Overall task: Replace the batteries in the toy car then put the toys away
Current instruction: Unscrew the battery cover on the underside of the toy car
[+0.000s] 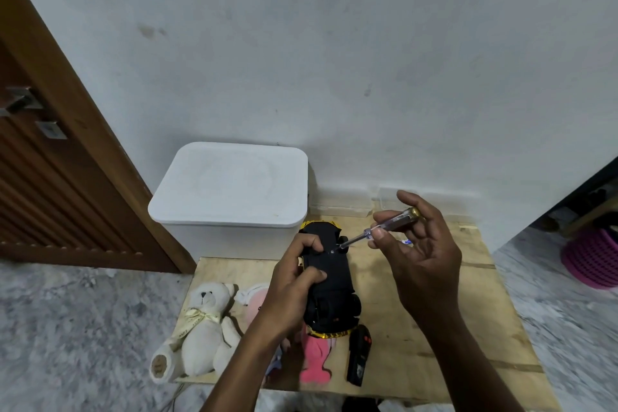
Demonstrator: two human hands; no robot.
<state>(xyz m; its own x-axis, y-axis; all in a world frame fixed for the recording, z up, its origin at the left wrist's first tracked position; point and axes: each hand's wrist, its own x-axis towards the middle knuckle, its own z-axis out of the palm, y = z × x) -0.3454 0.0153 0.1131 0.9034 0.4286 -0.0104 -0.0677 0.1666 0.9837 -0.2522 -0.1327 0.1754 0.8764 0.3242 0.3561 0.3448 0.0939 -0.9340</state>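
Note:
The toy car is turned upside down, its black underside up and yellow trim at both ends. My left hand grips its left side and holds it above the wooden board. My right hand pinches a screwdriver with a clear brownish handle; its tip sits on the car's underside near the far end. A black remote control lies on the board near the front. A white teddy bear and a pink plush toy lie at the board's left.
A white lidded bin stands against the wall behind the board. A brown wooden door is at the left. A pink basket sits on the marble floor at the right. A clear plastic container lies by the wall.

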